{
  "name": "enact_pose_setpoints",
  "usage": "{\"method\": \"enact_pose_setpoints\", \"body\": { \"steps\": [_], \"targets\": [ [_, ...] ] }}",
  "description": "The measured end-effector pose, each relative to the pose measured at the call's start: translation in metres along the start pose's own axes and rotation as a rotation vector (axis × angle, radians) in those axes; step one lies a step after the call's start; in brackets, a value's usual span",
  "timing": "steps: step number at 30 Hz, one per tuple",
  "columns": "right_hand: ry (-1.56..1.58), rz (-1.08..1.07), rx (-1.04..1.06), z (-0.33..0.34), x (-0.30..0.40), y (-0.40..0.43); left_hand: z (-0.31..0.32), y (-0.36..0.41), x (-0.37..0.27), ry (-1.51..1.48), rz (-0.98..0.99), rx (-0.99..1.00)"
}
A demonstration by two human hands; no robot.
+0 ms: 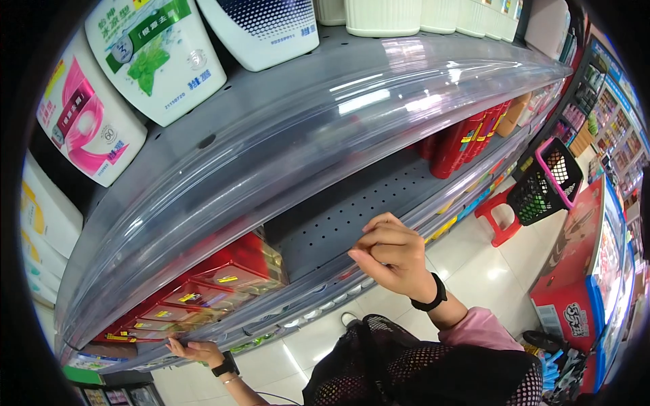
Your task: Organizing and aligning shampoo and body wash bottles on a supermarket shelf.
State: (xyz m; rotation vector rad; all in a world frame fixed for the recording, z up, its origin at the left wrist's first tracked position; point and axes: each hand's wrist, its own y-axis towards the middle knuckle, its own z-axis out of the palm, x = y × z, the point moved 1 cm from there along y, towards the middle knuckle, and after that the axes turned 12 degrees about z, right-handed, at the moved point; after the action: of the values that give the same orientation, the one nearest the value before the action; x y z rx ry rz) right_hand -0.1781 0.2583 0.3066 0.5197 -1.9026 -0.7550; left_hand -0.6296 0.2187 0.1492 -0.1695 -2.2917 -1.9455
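Note:
My right hand, with a black band at the wrist, hangs in front of the perforated grey metal shelf. Its fingers are curled in toward the thumb, and nothing shows between them. Lower left, my left hand has its fingers spread at the clear plastic front strip of that shelf; whether it touches the strip I cannot tell. Just above it stands a row of red and gold boxes with yellow stickers. Red bottles stand at the shelf's far right end.
Overhead, a shelf with a curved clear plastic guard carries white shampoo-like bottles. On the tiled floor to the right, a black basket with a pink rim rests on a red stool. A red and blue display chest stands beyond.

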Motion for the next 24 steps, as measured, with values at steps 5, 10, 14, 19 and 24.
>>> {"method": "enact_pose_setpoints", "body": {
  "steps": [5, 10, 14, 19, 24],
  "targets": [
    [0.156, 0.052, 0.02, -0.005, 0.002, -0.009, -0.004, 0.002, 0.002, -0.019, -0.01, 0.083],
    [0.161, -0.026, 0.011, -0.02, 0.016, -0.02, -0.015, 0.01, -0.003, -0.093, -0.074, 0.247],
    [0.096, -0.113, 0.016, -0.043, 0.031, -0.033, -0.026, 0.027, -0.01, -0.116, -0.101, 0.293],
    [-0.014, -0.116, -0.028, -0.087, 0.048, -0.06, -0.05, 0.04, -0.047, -0.057, -0.179, 0.351],
    [-0.096, -0.053, -0.031, -0.143, 0.059, -0.113, -0.087, 0.016, -0.133, -0.085, -0.203, 0.415]
  ]
}}
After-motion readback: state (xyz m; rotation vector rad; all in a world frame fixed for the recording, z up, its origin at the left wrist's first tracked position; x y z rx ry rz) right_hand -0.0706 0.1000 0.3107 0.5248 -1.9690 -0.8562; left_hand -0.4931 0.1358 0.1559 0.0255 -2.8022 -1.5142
